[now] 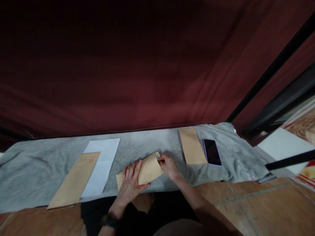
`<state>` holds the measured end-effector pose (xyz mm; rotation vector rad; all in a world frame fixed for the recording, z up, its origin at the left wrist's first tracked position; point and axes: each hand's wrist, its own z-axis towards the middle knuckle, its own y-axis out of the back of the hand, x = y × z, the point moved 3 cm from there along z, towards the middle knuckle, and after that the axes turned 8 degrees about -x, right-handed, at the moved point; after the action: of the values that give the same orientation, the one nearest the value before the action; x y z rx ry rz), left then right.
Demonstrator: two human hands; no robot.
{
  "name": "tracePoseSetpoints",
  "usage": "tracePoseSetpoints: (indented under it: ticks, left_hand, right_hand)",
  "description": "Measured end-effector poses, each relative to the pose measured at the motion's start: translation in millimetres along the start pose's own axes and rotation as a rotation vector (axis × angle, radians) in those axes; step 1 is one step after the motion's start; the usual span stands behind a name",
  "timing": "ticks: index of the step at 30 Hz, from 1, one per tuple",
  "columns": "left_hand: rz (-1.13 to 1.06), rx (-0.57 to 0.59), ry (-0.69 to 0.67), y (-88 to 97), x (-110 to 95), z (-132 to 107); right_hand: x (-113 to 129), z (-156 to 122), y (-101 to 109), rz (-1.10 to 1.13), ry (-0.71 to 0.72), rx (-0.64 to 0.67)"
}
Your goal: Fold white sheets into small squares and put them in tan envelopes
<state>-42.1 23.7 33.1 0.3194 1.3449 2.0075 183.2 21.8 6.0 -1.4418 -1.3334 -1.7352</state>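
Observation:
A tan paper envelope (pixel 149 168) lies tilted on the grey cloth in front of me, its right end lifted a little. My left hand (pixel 131 182) rests flat across its left part, fingers stretched and thumb out along the near edge. At the envelope's right end, my right hand (pixel 168 165) is closed in a pinch by the opening. A narrow pale edge shows there; whether it is a sheet inside or the envelope's own lining, I cannot tell. My right fingertips are partly hidden at that opening.
Left of my hands, another tan envelope (pixel 73 180) overlaps white paper (pixel 108 159). To the right lie a further tan envelope (pixel 193 147) and a dark-screened phone (pixel 212 152). Grey cloth (pixel 27 170) covers the narrow surface, backed by a dark red panel (pixel 147 82).

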Motion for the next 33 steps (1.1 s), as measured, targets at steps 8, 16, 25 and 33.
tracePoseSetpoints:
  ticks: [8,16,25,33]
  left_hand:
    - [-0.004,0.004,-0.020,0.7,0.9,0.0]
    - [-0.068,0.035,0.006,3.8,2.1,5.2]
    - [-0.759,-0.480,0.993,2.1,-13.5,-22.6]
    - [-1.668,-0.248,1.483,-19.0,-66.0,3.3]
  right_hand:
    - [-4.7,3.0,-1.7,0.127,-0.103,0.029]
    - [-0.9,1.7,0.9,0.336,-0.256,0.122]
    - [14.9,-13.3,3.9,0.627,-0.343,0.053]
    - [22.5,-35.2,-13.1,0.696,-0.337,-0.002]
